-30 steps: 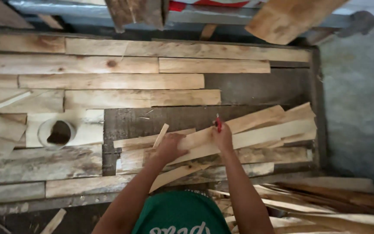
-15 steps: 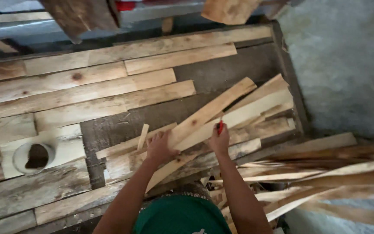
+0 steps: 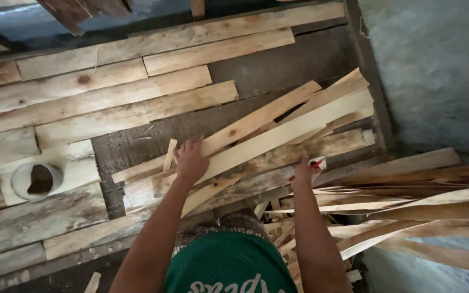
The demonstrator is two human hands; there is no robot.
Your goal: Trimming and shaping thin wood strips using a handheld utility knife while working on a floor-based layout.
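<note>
My left hand (image 3: 191, 159) lies flat, fingers spread, on the near end of a long pale wooden slat (image 3: 294, 127) that runs up to the right across a loose heap of slats (image 3: 321, 108) on a dark workbench (image 3: 278, 59). A short thin sliver of wood (image 3: 169, 154) sticks up just left of that hand. My right hand (image 3: 303, 172) rests at the bench's near edge on a weathered slat and grips a red pencil (image 3: 316, 164) whose tip pokes out to the right.
Several pale planks (image 3: 109, 97) lie side by side over the bench's left and far part. A board with a round hole (image 3: 40, 179) sits at the left. A pile of thin offcut strips (image 3: 408, 201) spreads at the lower right beside a grey wall (image 3: 441, 70).
The view has swung right and down. My right hand came off the long slats down to the bench's near edge with the pencil. My left hand stays on the slat's end.
</note>
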